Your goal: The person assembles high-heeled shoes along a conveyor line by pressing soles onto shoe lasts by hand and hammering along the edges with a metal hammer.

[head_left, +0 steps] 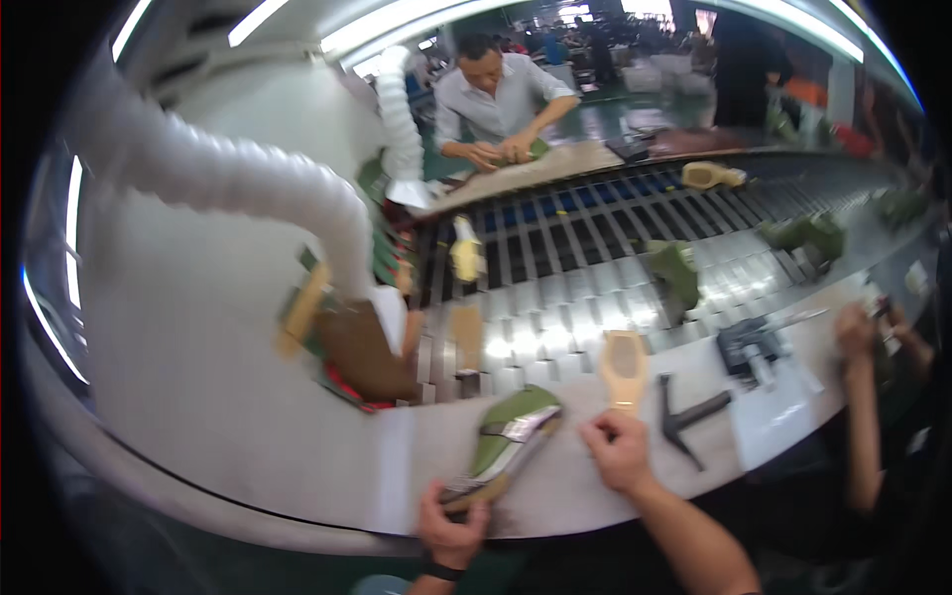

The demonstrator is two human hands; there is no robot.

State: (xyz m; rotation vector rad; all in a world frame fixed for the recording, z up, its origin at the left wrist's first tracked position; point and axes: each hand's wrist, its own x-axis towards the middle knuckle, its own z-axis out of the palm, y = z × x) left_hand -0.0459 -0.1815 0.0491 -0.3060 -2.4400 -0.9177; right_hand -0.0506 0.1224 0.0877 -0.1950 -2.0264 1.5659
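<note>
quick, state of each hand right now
Left hand: closed, holding the near end of a green shoe with silvery side panel.
Right hand: closed, holding the narrow end of a flat tan sole-shaped piece.

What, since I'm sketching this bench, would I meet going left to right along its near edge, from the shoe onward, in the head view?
Green shoe → tan sole-shaped piece → black hammer-like tool → whitish plastic sheet or bag.

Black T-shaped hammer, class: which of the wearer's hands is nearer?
Right: the right hand is just left of the hammer; the left hand is much farther left.
</note>
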